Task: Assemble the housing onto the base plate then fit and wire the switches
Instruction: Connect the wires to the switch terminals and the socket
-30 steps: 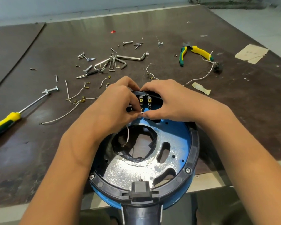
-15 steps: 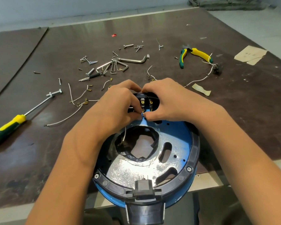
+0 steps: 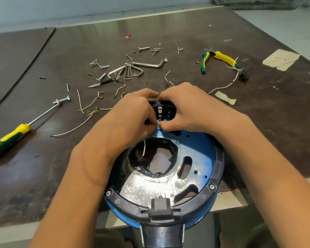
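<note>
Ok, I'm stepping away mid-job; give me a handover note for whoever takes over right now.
Left hand pinches a white wire at the switch block; right hand holds that block at the far rim.
Black housing sits on the blue base plate, screws in its rim; the block looks seated.
To do: connect the wires. Spare terminal wires lie on the table, left side; pliers far right.

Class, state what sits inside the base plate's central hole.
A white wire dangles in, black lining rims it, a brown surface shows through. The left hand hides the wire's top.
</note>
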`<state>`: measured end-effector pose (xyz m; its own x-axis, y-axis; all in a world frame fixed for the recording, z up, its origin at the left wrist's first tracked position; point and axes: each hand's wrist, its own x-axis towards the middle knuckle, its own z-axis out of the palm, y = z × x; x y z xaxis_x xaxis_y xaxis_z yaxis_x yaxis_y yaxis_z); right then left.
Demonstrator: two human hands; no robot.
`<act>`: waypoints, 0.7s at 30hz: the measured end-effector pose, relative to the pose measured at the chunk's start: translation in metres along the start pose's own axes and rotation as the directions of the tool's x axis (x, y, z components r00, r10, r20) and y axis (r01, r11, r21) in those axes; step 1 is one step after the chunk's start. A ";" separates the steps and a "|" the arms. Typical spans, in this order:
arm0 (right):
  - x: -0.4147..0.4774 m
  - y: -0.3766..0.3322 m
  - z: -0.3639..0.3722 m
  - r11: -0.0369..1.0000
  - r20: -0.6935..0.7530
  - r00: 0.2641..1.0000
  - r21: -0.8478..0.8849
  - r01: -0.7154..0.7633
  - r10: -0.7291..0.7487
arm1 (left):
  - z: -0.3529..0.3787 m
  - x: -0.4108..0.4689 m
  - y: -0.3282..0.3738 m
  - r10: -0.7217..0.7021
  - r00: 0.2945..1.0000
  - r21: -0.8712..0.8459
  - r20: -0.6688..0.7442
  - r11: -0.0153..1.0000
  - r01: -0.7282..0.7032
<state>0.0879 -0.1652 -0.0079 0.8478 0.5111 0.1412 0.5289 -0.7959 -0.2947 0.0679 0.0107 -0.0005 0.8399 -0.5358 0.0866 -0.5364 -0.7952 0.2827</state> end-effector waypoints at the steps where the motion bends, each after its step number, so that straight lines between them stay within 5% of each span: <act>1: 0.000 0.000 -0.001 1.000 0.004 1.000 -0.011 0.011 -0.010 | 0.000 0.000 0.000 0.005 1.000 0.008 0.002 1.000 -0.005; 21: 0.001 0.005 -0.001 0.995 -0.020 1.000 -0.096 0.016 -0.018 | 0.001 -0.003 0.002 -0.063 0.997 -0.013 -0.037 0.998 0.063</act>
<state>0.0915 -0.1687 -0.0077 0.8388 0.5188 0.1650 0.5436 -0.8150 -0.2006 0.0644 0.0104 -0.0014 0.8746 -0.4736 0.1041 -0.4816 -0.8235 0.2999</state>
